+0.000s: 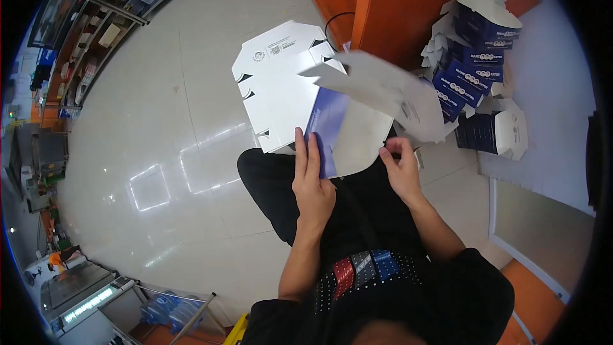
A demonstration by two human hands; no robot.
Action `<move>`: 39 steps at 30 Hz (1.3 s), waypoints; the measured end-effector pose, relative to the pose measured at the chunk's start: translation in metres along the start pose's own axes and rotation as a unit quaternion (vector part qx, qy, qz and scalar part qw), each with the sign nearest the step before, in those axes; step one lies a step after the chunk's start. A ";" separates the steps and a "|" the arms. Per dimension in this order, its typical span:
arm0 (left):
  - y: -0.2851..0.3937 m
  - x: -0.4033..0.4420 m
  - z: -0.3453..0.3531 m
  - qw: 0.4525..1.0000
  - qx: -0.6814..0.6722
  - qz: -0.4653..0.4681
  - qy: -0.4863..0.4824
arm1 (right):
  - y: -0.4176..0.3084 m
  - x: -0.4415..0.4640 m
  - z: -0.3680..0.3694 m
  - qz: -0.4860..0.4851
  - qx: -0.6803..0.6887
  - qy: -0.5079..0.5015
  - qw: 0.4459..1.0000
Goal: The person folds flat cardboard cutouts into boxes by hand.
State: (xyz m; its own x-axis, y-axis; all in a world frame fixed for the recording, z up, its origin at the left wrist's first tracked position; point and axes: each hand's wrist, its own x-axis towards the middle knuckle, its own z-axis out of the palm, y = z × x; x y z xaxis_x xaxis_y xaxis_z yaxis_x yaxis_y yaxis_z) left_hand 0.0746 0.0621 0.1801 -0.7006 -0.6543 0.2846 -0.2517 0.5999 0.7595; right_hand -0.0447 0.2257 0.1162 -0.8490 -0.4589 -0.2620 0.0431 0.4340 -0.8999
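A partly folded cardboard box (361, 144) with a blue printed panel and a pale inside rests over my lap. Its raised flap is smeared by motion. My left hand (313, 191) lies along the blue panel, with two fingers stretched out flat on it. At the box's near right edge, my right hand (401, 169) has its thumb and bent fingers closed on the cardboard rim. Flat white box blanks (271, 83) with dark slots and a small printed code lie beyond my left hand, partly under the box.
Folded blue-and-white boxes (472, 76) are piled at the right, beside an orange cabinet (393, 13). Shelves (108, 32) stand across the tiled floor (172, 102) at the left. Large blue water bottles (169, 310) sit on a rack at the lower left.
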 end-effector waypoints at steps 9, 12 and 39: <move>-0.017 -0.014 -0.004 0.982 0.059 0.133 -0.123 | -0.085 0.012 0.012 0.003 0.375 -0.144 0.916; -0.007 -0.018 -0.016 0.975 0.149 0.098 -0.134 | -0.066 0.032 0.017 0.014 0.361 -0.218 0.907; -0.003 -0.010 -0.007 0.986 0.026 0.139 -0.086 | -0.059 -0.026 0.027 0.019 0.434 -0.053 0.899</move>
State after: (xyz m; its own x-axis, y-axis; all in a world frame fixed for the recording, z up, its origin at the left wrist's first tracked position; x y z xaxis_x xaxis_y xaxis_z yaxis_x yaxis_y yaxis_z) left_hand 0.0865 0.0638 0.1794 -0.8486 -0.3770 0.3712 -0.0649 0.7705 0.6341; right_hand -0.0112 0.1912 0.1667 -0.7853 -0.5476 -0.2889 0.5051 -0.2969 -0.8104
